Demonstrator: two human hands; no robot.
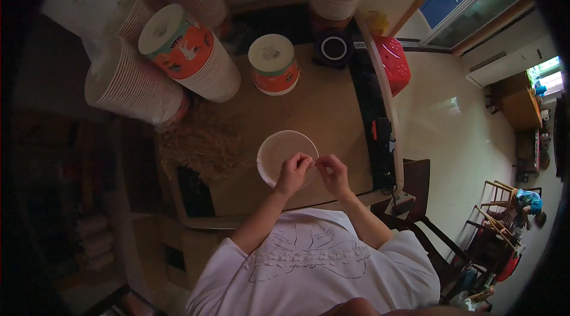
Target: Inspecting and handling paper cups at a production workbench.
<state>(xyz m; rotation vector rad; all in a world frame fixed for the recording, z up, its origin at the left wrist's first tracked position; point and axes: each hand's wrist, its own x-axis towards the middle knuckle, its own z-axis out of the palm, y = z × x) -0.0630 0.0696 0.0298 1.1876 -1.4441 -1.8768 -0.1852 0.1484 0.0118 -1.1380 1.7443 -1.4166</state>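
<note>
A round white paper bucket (pixel 274 148) stands on the table close in front of me, its open mouth facing up. My left hand (pixel 292 173) is over the near side of its rim, fingers curled into a pinch. Beside it, at the right edge of the bucket, my right hand (pixel 333 176) is pinched too. The fingertips of both hands almost meet; whatever lies between them is too small to make out. To the left spreads a loose heap of brown, straw-like strands (pixel 205 141).
Upside-down orange-and-green paper tubs, one short (pixel 273 67) and one tall stack (pixel 193 58), stand farther back. Wrapped stacks of white tubs (pixel 127 81) crowd the far left. A dark device with a ring (pixel 333 49) sits at back right, a red stool (pixel 392 64) beyond the edge.
</note>
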